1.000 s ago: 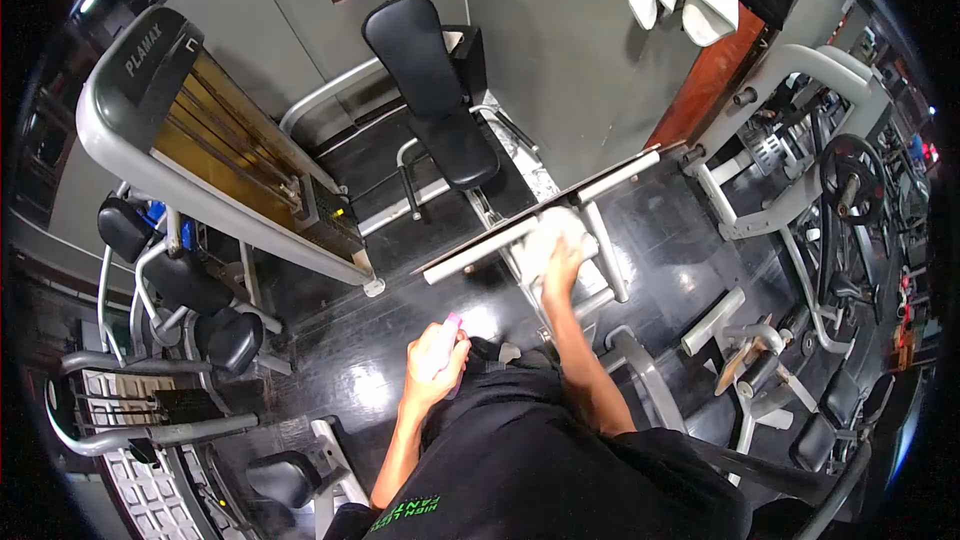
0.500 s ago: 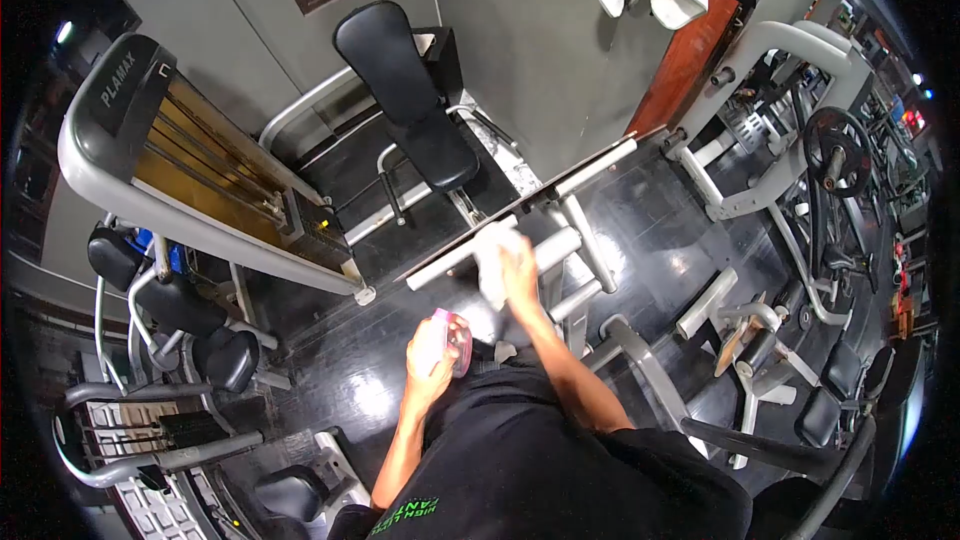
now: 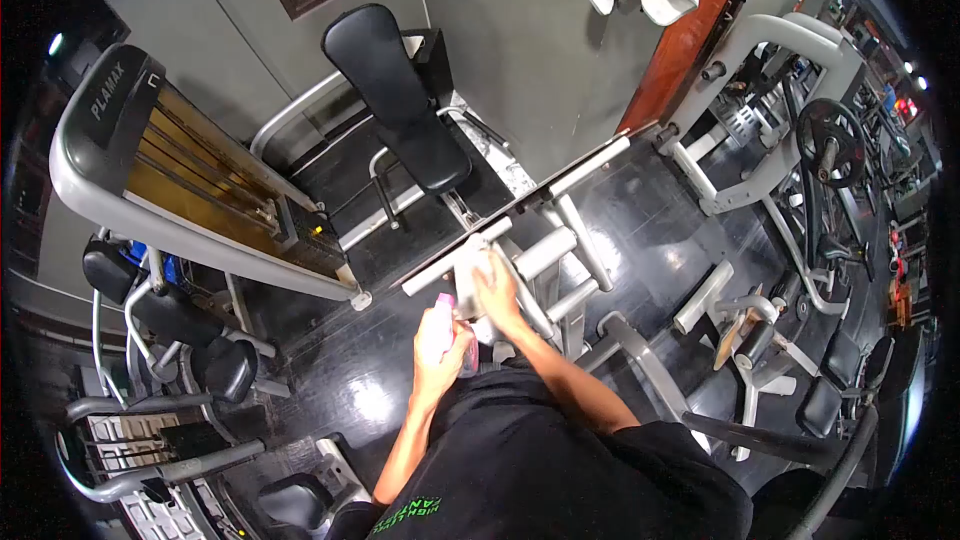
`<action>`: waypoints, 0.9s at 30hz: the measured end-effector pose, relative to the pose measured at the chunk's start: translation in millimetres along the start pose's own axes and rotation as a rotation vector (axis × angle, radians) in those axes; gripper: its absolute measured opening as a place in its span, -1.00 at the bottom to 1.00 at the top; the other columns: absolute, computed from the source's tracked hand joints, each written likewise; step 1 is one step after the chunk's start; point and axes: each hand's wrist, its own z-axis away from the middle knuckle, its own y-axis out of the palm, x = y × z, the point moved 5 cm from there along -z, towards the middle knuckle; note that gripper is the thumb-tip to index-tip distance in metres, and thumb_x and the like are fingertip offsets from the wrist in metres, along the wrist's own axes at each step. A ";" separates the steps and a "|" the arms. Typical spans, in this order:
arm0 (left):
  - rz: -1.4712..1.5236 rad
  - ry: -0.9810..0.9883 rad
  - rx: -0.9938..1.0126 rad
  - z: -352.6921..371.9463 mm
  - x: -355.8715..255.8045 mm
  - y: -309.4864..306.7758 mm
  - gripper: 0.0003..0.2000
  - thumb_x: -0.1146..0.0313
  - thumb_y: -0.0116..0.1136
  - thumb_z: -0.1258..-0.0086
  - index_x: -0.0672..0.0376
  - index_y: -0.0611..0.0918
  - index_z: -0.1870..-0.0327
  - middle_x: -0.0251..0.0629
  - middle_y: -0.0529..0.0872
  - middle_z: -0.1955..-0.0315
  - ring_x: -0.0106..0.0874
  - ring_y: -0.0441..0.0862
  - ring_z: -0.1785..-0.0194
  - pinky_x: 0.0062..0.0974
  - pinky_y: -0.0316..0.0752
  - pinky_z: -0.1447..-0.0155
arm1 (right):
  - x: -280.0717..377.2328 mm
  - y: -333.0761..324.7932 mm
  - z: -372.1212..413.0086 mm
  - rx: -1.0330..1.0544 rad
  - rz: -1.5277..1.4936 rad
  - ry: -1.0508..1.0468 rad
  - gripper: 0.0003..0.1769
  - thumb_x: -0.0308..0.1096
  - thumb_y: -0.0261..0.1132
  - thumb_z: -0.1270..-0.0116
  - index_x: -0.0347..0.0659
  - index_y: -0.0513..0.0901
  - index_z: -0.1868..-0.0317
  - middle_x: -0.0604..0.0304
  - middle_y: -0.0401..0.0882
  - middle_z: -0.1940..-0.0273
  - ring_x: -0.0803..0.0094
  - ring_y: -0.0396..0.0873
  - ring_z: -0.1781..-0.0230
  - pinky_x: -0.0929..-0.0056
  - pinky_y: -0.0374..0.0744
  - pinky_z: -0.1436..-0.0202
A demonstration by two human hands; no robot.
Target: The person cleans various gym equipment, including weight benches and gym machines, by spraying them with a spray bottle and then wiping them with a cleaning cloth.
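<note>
The left hand (image 3: 437,365) grips a pink bottle (image 3: 470,353), and the right hand (image 3: 497,297), holding a white cloth (image 3: 466,277), has come closer, so cloth and bottle now sit near each other, by a pale bar (image 3: 428,274), with a black padded seat (image 3: 438,162) beyond.

The dark floor (image 3: 325,370) is glossy, catching bright patches of light. On it stand a pale-barred metal frame (image 3: 547,252) and the PLAMAX machine (image 3: 210,243).
</note>
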 end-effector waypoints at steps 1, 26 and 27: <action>-0.103 -0.001 0.008 -3.1 -11.3 2.1 -0.66 0.40 0.26 -0.29 0.29 0.42 0.02 -0.34 0.56 0.48 -0.49 0.56 0.36 -0.49 0.49 0.14 | -4.4 -13.0 -5.3 -0.027 -0.053 0.051 -0.62 -0.35 0.23 -0.31 -0.33 0.42 -0.07 -0.06 0.53 0.00 0.10 0.48 -0.08 0.28 0.40 -0.17; -0.039 -0.074 0.264 -30.6 1.5 37.2 -0.45 0.56 0.11 -0.30 0.28 0.24 -0.32 -0.32 0.57 0.31 -0.50 0.54 0.21 -0.51 0.44 -0.02 | -76.8 -137.8 -90.8 -0.450 -0.026 0.163 -0.58 -0.31 0.16 -0.35 -0.43 0.45 -0.11 -0.11 0.59 0.05 0.08 0.53 0.04 0.28 0.43 -0.14; 0.013 -0.083 0.272 -29.4 0.5 36.6 -0.40 0.55 0.10 -0.31 0.26 0.19 -0.38 -0.31 0.58 0.29 -0.49 0.55 0.20 -0.50 0.44 -0.05 | -65.6 -157.2 -101.8 -0.428 -0.074 0.215 -0.47 -0.23 0.12 -0.40 -0.48 0.35 -0.21 -0.19 0.50 -0.09 0.01 0.47 -0.10 0.27 0.36 -0.24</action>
